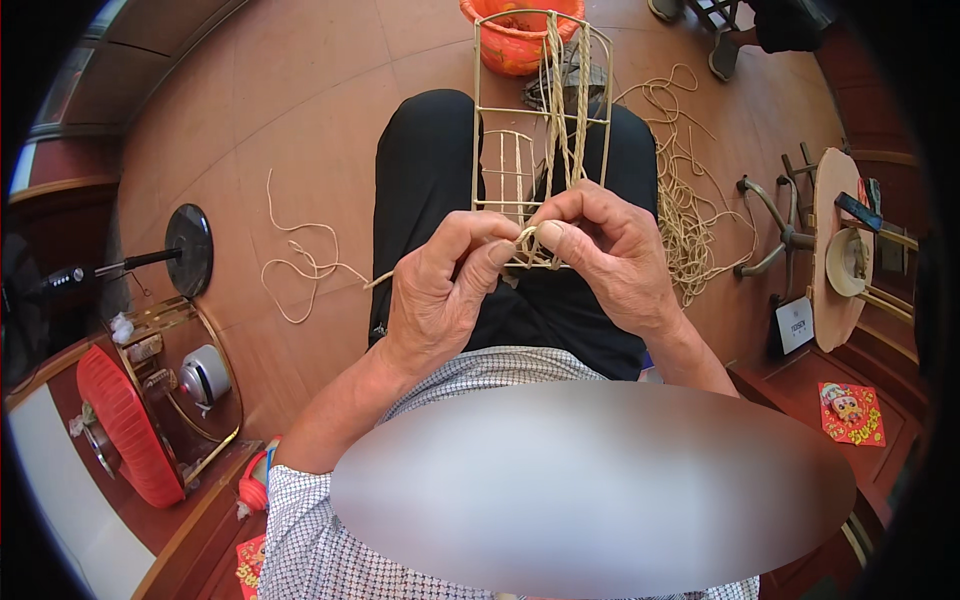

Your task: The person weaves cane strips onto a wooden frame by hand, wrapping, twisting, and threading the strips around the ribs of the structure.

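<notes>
A wire frame (477, 110) stands upright over my lap, with beige twisted cord (582, 100) wrapped lengthwise along its right half. My left hand (445, 285) pinches a short length of the cord (530, 234) at the frame's near end, its fingers closed. Close beside it, my right hand (610, 260) grips the same cord between thumb and curled forefinger. A loose strand (372, 281) runs off to the left of my left hand and down toward the floor.
An orange bucket (505, 45) sits beyond the frame. Coiled cord (690, 200) lies on the right floor near metal chair legs (765, 190) and a round board (828, 310). A stand (188, 250) and red-cushioned furniture (130, 420) are at left. Another person's foot (725, 55) shows top right.
</notes>
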### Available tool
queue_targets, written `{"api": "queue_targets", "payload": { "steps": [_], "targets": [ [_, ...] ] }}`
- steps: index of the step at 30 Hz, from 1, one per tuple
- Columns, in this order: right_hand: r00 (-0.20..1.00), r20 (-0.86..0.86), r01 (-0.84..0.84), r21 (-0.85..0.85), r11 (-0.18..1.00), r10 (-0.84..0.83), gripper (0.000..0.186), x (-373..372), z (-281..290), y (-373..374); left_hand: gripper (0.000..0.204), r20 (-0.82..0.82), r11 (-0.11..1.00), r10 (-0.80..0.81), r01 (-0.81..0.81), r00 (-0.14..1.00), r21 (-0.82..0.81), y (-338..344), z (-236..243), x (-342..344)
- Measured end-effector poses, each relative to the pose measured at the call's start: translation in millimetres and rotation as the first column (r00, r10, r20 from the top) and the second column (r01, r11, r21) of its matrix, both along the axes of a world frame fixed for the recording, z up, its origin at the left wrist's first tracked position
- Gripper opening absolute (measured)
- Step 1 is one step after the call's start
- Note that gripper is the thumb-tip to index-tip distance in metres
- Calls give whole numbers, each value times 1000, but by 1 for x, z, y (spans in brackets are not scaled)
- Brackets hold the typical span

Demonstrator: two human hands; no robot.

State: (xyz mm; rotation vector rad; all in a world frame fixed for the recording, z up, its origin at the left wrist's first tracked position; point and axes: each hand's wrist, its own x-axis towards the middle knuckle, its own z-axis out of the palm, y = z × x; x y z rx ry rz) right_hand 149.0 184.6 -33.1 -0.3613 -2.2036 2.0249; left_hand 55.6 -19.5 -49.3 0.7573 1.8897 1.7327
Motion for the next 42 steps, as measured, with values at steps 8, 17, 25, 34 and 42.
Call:
{"api": "queue_targets", "payload": {
  "steps": [8, 17, 25, 34, 42],
  "targets": [
    [1000, 1, 12, 1, 1000, -12, 15, 0, 2, -1, 8, -264, 998, 29, -45, 964, -54, 4, 10, -3],
    [1000, 12, -11, 84, 996, 10, 14, -1, 3, 0, 13, 621, 996, 21, -73, 783, 58, 7, 21, -7],
    [1000, -13, -7, 2, 1000, 7, 18, 0, 1, -1, 15, 771, 997, -32, -35, 636, 70, 5, 33, -2],
    [1000, -7, -26, 65, 998, 27, 18, 1, 3, 1, 15, 628, 992, -57, -25, 776, 121, 6, 24, 1],
    [996, -32, -77, 89, 993, 80, 20, 0, 3, 4, 12, 388, 1000, -17, 8, 922, 25, 8, 18, -4]
  ]
}}
